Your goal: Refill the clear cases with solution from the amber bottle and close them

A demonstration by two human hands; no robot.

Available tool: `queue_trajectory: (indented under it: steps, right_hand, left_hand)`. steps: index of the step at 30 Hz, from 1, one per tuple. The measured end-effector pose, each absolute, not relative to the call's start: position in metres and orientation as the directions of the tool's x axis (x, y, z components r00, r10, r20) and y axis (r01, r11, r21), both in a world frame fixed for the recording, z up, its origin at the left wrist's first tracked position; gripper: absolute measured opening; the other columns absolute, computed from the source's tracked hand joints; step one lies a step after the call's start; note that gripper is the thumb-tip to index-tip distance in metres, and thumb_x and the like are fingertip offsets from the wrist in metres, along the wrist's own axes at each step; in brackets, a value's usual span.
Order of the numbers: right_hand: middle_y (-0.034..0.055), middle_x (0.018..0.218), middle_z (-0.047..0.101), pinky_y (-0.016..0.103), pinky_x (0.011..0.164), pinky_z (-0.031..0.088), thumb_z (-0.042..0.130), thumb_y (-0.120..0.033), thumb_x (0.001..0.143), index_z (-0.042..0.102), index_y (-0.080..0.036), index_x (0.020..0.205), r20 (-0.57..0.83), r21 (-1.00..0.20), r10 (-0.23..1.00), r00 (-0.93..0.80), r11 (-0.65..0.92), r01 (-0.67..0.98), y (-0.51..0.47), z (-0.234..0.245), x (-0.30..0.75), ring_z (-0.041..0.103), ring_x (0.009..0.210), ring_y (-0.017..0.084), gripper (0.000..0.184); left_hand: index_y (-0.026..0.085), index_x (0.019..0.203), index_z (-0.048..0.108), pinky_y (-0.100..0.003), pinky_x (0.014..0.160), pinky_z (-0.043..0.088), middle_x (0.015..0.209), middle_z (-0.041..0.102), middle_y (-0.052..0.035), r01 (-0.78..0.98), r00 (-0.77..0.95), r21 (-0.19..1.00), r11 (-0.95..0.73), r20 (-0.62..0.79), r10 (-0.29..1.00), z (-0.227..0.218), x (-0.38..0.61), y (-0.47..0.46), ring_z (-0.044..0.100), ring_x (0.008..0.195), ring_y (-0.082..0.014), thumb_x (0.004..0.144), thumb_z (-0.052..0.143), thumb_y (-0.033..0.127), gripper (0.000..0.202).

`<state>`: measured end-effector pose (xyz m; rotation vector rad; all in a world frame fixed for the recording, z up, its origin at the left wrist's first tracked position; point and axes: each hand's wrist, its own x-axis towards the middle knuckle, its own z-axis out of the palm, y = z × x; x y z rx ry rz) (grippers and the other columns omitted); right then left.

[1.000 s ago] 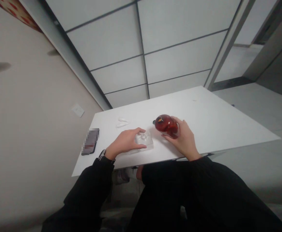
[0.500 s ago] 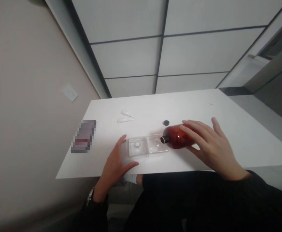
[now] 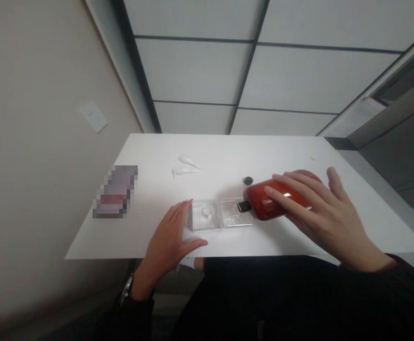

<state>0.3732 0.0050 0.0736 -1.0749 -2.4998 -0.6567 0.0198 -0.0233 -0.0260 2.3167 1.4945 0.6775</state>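
The right hand [image 3: 320,213] of the person is grasping a red bottle [image 3: 260,201], with the fingers laid over its side; one finger stands up, away from it. The bottle is tipped almost flat, and its dark neck [image 3: 244,206] points to the left, over the right compartment of a clear box [image 3: 207,223]. I cannot tell if the neck touches this box, or if any liquid comes out.

The box sits on the white surface [image 3: 150,199], near the front edge, and it has two compartments side by side, each with a round shape inside. The left hand [image 3: 167,239] has a loose, released grip: its thumb and fingers are spread around the left end of the box. The fingertips are very close to the back corner, but whether they touch it, I cannot say.

Just beyond the bottle lies a small black cap [image 3: 248,181]. Farther back on the left, there are two white pointed pieces [image 3: 184,171]. A phone [image 3: 116,187], blurred by squares, lies near the left edge. On the left wrist there is a watch [image 3: 127,288].
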Motion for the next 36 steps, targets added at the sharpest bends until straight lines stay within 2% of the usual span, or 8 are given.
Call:
queue_trajectory:
  steps: [4,10,18,23,30,33,36]
  right_hand:
    - [0.0064,0.151,0.062,0.07,0.119,0.036,0.053,-0.003,0.096,0.042,-0.042,0.157,0.467,0.252,0.587,-0.661,0.629,0.736,0.006,0.08,0.371,0.064,0.132,0.034,0.074]
    - [0.0061,0.152,0.06,0.072,0.121,0.034,0.05,-0.005,0.098,0.04,-0.043,0.159,0.435,0.278,0.589,-0.681,0.631,0.724,0.009,0.087,0.369,0.062,0.133,0.035,0.072]
    - [0.0037,0.152,0.06,0.073,0.123,0.032,0.045,-0.005,0.1,0.024,-0.05,0.164,0.408,0.285,0.603,-0.686,0.629,0.723,0.008,0.099,0.365,0.064,0.132,0.035,0.081]
    - [0.0045,0.151,0.061,0.072,0.124,0.03,0.042,-0.005,0.101,0.016,-0.049,0.166,0.382,0.312,0.578,-0.721,0.654,0.689,0.009,0.106,0.361,0.063,0.132,0.034,0.083]
    - [0.0084,0.152,0.059,0.069,0.123,0.031,0.043,-0.002,0.099,0.015,-0.039,0.168,0.312,0.41,0.551,-0.774,0.657,0.633,0.009,0.117,0.358,0.062,0.133,0.034,0.084]
    - [0.01,0.151,0.06,0.067,0.123,0.031,0.042,-0.001,0.099,0.019,-0.035,0.168,0.286,0.438,0.535,-0.795,0.665,0.605,0.008,0.121,0.356,0.062,0.133,0.033,0.081]
    - [0.0072,0.151,0.06,0.064,0.124,0.031,0.043,-0.001,0.099,0.026,-0.037,0.166,0.301,0.429,0.538,-0.788,0.661,0.616,0.007,0.121,0.355,0.061,0.133,0.031,0.078]
  left_hand:
    - [0.025,0.16,0.032,-0.06,0.121,0.046,0.158,0.053,-0.0167,0.758,0.341,0.509,-0.408,0.223,0.913,-0.026,0.02,-0.023,0.051,0.146,-0.0399,0.084,0.079,0.058,0.095]
    - [0.025,0.161,0.03,-0.059,0.121,0.045,0.158,0.053,-0.0166,0.747,0.356,0.511,-0.426,0.234,0.905,-0.028,0.019,-0.024,0.051,0.146,-0.0389,0.087,0.075,0.062,0.094]
    - [0.02,0.16,0.032,-0.058,0.121,0.045,0.157,0.053,-0.0189,0.745,0.364,0.508,-0.433,0.235,0.901,-0.028,0.019,-0.025,0.05,0.147,-0.0387,0.091,0.067,0.067,0.09]
    - [0.024,0.161,0.031,-0.057,0.122,0.043,0.158,0.052,-0.0167,0.742,0.363,0.52,-0.423,0.218,0.906,-0.027,0.019,-0.025,0.049,0.148,-0.0383,0.091,0.067,0.067,0.089]
    - [0.019,0.159,0.033,-0.058,0.12,0.046,0.157,0.054,-0.0192,0.743,0.378,0.492,-0.454,0.25,0.891,-0.027,0.018,-0.025,0.051,0.147,-0.0378,0.094,0.06,0.07,0.088]
    - [0.017,0.158,0.035,-0.057,0.12,0.046,0.155,0.055,-0.0199,0.742,0.378,0.486,-0.461,0.265,0.887,-0.027,0.019,-0.025,0.052,0.146,-0.0376,0.094,0.06,0.07,0.087]
    - [0.015,0.157,0.037,-0.056,0.12,0.047,0.154,0.056,-0.0207,0.742,0.38,0.479,-0.468,0.275,0.883,-0.026,0.019,-0.024,0.053,0.145,-0.0374,0.094,0.06,0.07,0.087]
